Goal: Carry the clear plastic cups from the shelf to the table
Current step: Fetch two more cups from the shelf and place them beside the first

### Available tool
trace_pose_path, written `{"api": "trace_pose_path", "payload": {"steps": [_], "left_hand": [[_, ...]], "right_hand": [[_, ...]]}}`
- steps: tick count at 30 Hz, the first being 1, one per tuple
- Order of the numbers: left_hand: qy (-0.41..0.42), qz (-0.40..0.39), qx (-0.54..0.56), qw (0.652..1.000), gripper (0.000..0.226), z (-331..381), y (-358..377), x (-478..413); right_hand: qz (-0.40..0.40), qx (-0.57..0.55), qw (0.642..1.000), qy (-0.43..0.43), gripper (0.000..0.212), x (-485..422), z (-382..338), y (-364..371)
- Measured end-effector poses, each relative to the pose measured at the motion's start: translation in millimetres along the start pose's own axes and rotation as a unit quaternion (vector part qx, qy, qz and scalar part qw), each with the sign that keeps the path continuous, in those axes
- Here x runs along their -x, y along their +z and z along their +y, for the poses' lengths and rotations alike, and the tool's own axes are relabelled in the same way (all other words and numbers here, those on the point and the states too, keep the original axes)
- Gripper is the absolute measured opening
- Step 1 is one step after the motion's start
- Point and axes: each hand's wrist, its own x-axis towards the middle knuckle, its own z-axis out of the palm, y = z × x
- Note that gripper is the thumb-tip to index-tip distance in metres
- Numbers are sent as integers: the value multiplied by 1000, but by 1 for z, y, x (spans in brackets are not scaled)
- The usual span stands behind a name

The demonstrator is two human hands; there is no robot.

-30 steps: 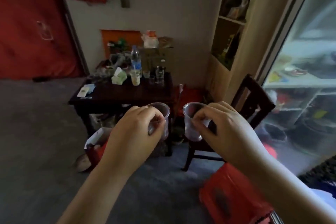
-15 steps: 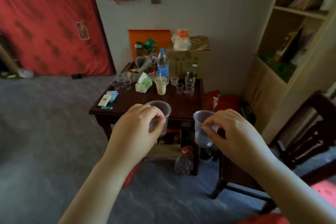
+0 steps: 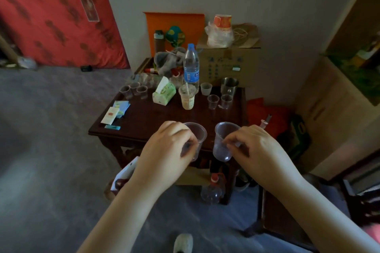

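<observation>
I hold one clear plastic cup in each hand, both upright over the near edge of the dark wooden table (image 3: 152, 117). My left hand (image 3: 164, 154) pinches the rim of the left cup (image 3: 198, 134). My right hand (image 3: 255, 150) pinches the side of the right cup (image 3: 222, 141). More clear cups stand on the table: three at the back left (image 3: 134, 90) and a pair at the back right (image 3: 219, 100). The wooden shelf (image 3: 337, 96) is at the right.
A water bottle (image 3: 191, 65), a tissue pack (image 3: 164, 92), a drink cup with a straw (image 3: 187, 97), a metal mug (image 3: 229, 86) and paper packets (image 3: 115, 112) crowd the table. A cardboard box (image 3: 228, 63) stands behind it. A dark chair (image 3: 308, 201) is at the lower right, an empty bottle (image 3: 211, 191) on the floor.
I have come closer to the table and the view has swung left and down. Both cups, held as before, now hang over the table's near edge.
</observation>
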Motion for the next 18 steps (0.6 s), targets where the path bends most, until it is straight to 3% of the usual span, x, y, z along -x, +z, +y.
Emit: {"api": "trace_pose_path", "payload": {"steps": [7,18], "left_hand": [[4,15,-4,1000,4,-74,64,-92],[3,-49,30,998,4,-135,163,-185]], "right_hand": [[-5,7,996,84,21,-79,56,33],[-13,-18,984,179,23,-149,143,72]]}}
